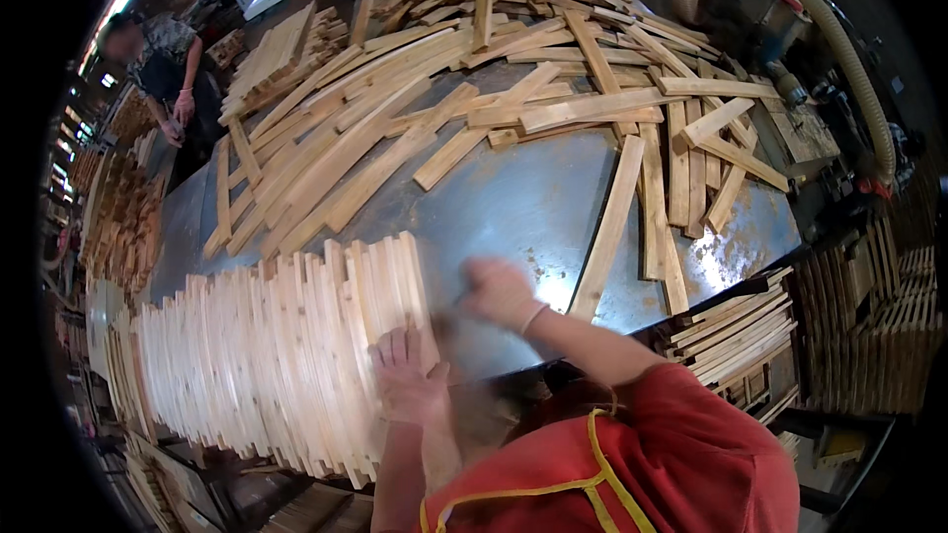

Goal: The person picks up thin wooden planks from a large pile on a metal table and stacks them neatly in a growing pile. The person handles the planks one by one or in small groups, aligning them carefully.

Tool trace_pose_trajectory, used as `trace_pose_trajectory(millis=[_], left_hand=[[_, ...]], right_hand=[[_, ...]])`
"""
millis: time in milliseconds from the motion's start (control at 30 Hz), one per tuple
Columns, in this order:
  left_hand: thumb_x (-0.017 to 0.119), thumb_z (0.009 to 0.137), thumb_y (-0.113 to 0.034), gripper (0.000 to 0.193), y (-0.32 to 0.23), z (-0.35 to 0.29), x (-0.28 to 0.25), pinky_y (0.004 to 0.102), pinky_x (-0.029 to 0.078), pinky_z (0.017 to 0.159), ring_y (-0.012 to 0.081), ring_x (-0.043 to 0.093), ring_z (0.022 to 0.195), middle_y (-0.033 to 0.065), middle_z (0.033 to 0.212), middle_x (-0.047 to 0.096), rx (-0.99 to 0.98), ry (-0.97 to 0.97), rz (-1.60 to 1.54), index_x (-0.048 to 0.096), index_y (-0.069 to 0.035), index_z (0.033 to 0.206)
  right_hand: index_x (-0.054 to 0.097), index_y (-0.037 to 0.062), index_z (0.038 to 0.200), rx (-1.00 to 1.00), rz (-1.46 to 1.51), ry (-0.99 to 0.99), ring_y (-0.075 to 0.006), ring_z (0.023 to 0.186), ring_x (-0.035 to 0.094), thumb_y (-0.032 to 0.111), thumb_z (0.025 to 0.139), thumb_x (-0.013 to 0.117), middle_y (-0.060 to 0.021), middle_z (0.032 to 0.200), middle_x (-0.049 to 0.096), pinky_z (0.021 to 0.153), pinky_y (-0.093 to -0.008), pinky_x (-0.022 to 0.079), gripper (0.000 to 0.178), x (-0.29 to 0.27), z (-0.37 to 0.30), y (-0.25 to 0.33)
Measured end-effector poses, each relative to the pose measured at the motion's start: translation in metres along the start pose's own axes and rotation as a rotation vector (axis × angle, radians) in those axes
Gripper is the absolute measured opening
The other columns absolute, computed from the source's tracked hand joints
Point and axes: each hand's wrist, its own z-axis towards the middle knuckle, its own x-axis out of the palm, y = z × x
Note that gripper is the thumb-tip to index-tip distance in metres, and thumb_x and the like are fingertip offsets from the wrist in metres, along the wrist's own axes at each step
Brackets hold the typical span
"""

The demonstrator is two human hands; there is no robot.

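"Dozens of pale wooden slats (257, 355) fill the foreground, packed side by side in one broad row. How do they look?"

"Cream to light honey, long and narrow, a few dotted with dark knots. Their ends sit unevenly, giving the row a ragged outline, and those at its right end reach furthest up the view."

"And where does the row lie?"

"At the near left of a metal table (484, 202). A left hand (410, 375) rests on the rightmost slats, its fingers extended and slightly apart, the thumb spread away."

"The other hand?"

"The right hand (499, 291) is a blur just right of the row, against the table's grey surface. Its fingers look curled; whether they clamp anything, I cannot tell."

"Farther out?"

"A loose heap of boards (592, 111), browner than the row, lies crisscrossed over the table's far side. A yellow-edged red shirt (681, 434) covers the near person's shoulders. At upper left, a co-worker (170, 49) in a patterned top stands near stacked wood (128, 217); at upper right, a ribbed hose (855, 64) arcs downward."
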Motion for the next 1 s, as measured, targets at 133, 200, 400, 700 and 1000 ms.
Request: trace_pose_trajectory(millis=[133, 200, 400, 700, 1000], left_hand=[[0.061, 0.091, -0.069, 0.095, 0.003, 0.002, 0.016, 0.0576, 0.006, 0.133, 0.0327, 0.027, 0.157, 0.0106, 0.167, 0.041, -0.082, 0.069, 0.086, 0.044, -0.011, 0.165], [0.061, 0.091, -0.068, 0.095, -0.003, 0.009, 0.006, 0.0572, 0.006, 0.133, 0.032, 0.025, 0.158, 0.0096, 0.168, 0.039, -0.092, 0.128, 0.042, 0.044, -0.012, 0.165], [0.064, 0.092, -0.061, 0.081, 0.0, 0.001, 0.009, 0.0589, 0.013, 0.13, 0.0339, 0.032, 0.152, 0.011, 0.158, 0.046, -0.062, -0.029, 0.097, 0.051, -0.015, 0.158], [0.072, 0.091, -0.051, 0.071, -0.028, 0.018, 0.0, 0.0629, 0.021, 0.127, 0.037, 0.04, 0.145, 0.0149, 0.147, 0.05, -0.09, -0.171, 0.041, 0.06, -0.005, 0.144], [0.075, 0.076, -0.037, 0.058, -0.029, 0.034, -0.008, 0.0651, 0.041, 0.11, 0.042, 0.053, 0.12, 0.0172, 0.126, 0.056, -0.102, -0.289, -0.006, 0.063, -0.005, 0.124]], right_hand=[[0.058, 0.0049, 0.134, 0.416, -0.418, -0.606, -0.041, 0.117, 0.06, 0.02, 0.078, 0.078, -0.0213, 0.125, 0.059, 0.098, -0.0472, 0.053, 0.061, -0.074, -0.01, -0.132], [0.046, 0.004, 0.154, 0.553, -0.31, -0.714, -0.0412, 0.124, 0.059, 0.013, 0.081, 0.074, -0.0224, 0.135, 0.056, 0.101, -0.0466, 0.053, 0.079, -0.056, -0.021, -0.165], [0.041, 0.0034, 0.161, 0.372, 0.687, -0.417, -0.0442, 0.13, 0.058, 0.007, 0.084, 0.069, -0.0272, 0.145, 0.055, 0.115, -0.0471, 0.047, 0.082, 0.027, -0.074, -0.027], [0.052, 0.0056, 0.154, -0.189, 0.303, 0.166, -0.0461, 0.135, 0.058, 0.015, 0.085, 0.071, -0.0276, 0.146, 0.061, 0.114, -0.0493, 0.049, 0.072, 0.01, 0.014, -0.031], [0.048, 0.0166, 0.157, -0.069, -1.055, -0.444, -0.0404, 0.143, 0.051, 0.028, 0.08, 0.081, -0.0194, 0.152, 0.055, 0.123, -0.0499, 0.035, 0.085, -0.224, 0.185, -0.248]])
